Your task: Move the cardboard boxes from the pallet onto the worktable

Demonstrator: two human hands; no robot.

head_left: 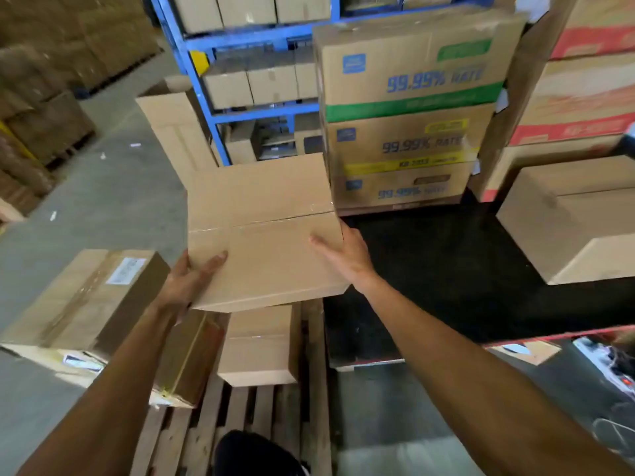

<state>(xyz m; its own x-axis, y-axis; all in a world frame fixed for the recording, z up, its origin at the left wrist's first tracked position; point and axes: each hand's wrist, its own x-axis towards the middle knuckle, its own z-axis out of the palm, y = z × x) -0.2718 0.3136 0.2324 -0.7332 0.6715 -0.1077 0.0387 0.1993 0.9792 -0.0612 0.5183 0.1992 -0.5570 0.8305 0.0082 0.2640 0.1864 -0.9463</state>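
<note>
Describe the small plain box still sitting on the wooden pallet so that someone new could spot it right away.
Find the wooden pallet at the bottom of the view. On its slats, directly below the box held in both hands, sits a small plain box. Unlike the boxes to its left, it carries no white label.

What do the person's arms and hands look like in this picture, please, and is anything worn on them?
Both forearms are bare along all that shows, with no sleeve in view. The left hand and the right hand are bare too: no gloves. No watch, wristband or ring can be made out, though the frame is somewhat blurred.
</note>
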